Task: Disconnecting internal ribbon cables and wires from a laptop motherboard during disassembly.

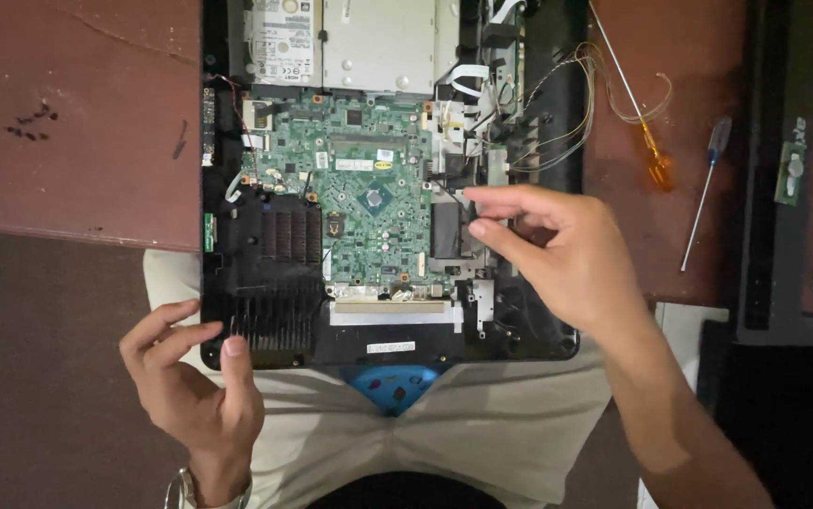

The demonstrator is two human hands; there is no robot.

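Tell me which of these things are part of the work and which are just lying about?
In the work:
opened computer chassis
green motherboard
black heatsink
right hand, fingertips at the board's right edge
left hand, at the chassis corner

Lying about:
orange-handled screwdriver
blue-handled screwdriver
small green circuit board

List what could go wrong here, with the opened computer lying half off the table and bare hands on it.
1. The black chassis overhangs the table edge onto the person's lap; only the left hand steadies its corner, so it might tip or slide.
2. The right hand pinches bare-fingered right beside the green motherboard; static or a slip could damage components.
3. Loose thin wires trail off the chassis toward the orange-handled screwdriver and may snag.
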